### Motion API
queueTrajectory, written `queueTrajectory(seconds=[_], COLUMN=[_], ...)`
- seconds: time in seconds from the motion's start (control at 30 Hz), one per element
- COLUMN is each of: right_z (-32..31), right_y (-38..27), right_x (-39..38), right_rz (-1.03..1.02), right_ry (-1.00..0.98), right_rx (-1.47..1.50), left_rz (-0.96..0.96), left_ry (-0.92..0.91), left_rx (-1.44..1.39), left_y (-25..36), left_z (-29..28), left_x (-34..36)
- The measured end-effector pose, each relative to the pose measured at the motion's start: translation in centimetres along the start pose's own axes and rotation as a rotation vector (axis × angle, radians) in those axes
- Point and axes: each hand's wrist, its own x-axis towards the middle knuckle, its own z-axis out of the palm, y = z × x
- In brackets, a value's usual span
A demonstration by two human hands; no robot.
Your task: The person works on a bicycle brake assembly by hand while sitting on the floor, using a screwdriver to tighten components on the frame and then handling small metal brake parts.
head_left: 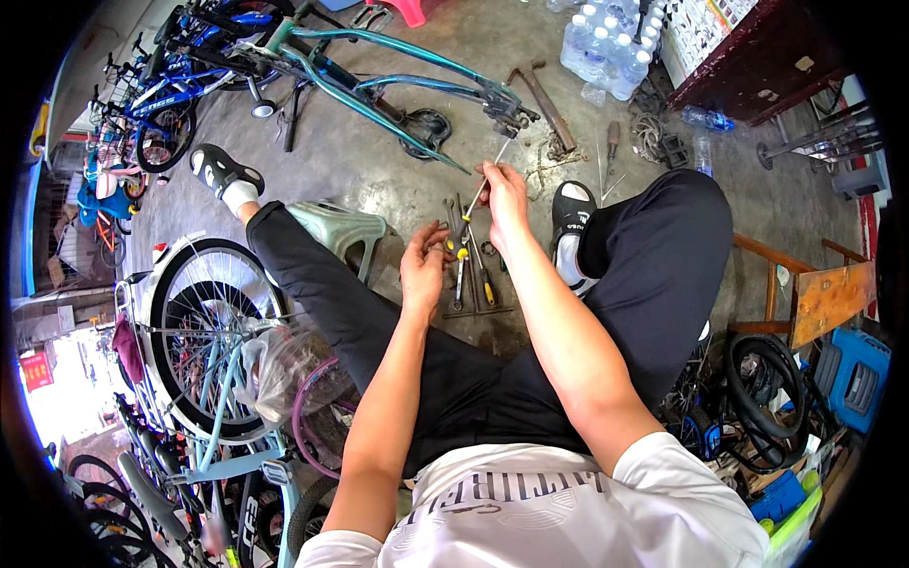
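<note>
Right hand: I see the right hand [504, 197] at the centre of the frame, fingers nearly closed in a pinch around the shaft of 1 screwdriver [467, 221].
Left hand: The left hand [423, 270] lies lower and to the left, loosely curled and partly open, its fingertips just beside the screwdriver handle; I cannot tell whether it touches or holds it.
Screwdriver: It slants from the centre toward the upper right, handle low, tip high, near the end bracket of the teal bicycle frame [379, 38]; contact there is too small for me to confirm.
Teal bicycle frame: It lies across the upper centre, its bracketed end toward the right.
Step in hand: I judge this to be the lining-up of the screwdriver with the bracket.
Next move: In my judgement it calls for a steady shaft, a seated tip and a firm hold on the handle.
Counts, work: I count 2 hands, 1 teal bicycle frame and 1 screwdriver in hand.
Counts, floor: Near these I count 1 hammer [547, 104] at upper centre, 1 dark-handled tool [613, 139] right of it, 1 pale green stool [327, 220] left of centre and 2 black sandals, 1 on each foot.
Tool cluster: Below the hands, several tools overlap; I can single out 1 yellow-and-black handle [489, 290], but no sure total.
</note>
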Motion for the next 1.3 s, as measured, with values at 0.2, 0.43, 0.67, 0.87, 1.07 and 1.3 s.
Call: queueTrajectory(seconds=[0.2,0.43,0.67,0.87,1.07,1.3], right_z=[-0.4,-0.6,-0.3,-0.6,-0.3,0.0], right_y=[0.1,-0.2,-0.6,-0.4,-0.6,-1.0], right_x=[0.4,0.4,0.4,0.7,0.6,0.4], right_rz=[-0.004,-0.008,0.027,0.018,0.035,0.024], right_ry=[-0.032,-0.028,-0.024,-0.039,-0.035,-0.036], right_rx=[-0.021,-0.020,-0.005,-0.001,0.004,-0.007], left_rz=[0.567,-0.151,-0.200,0.507,0.673,0.511], left_ry=[0.109,0.053,0.086,0.356,0.311,0.317], left_rx=[0.720,-0.180,-0.182,0.685,0.998,0.758], left_y=[0.7,1.6,1.5,1.5,1.8,1.9], left_z=[2.7,2.4,1.7,3.0,2.8,2.8], left_x=[-1.7,-1.0,-0.8,-3.0,-2.1,-1.8])
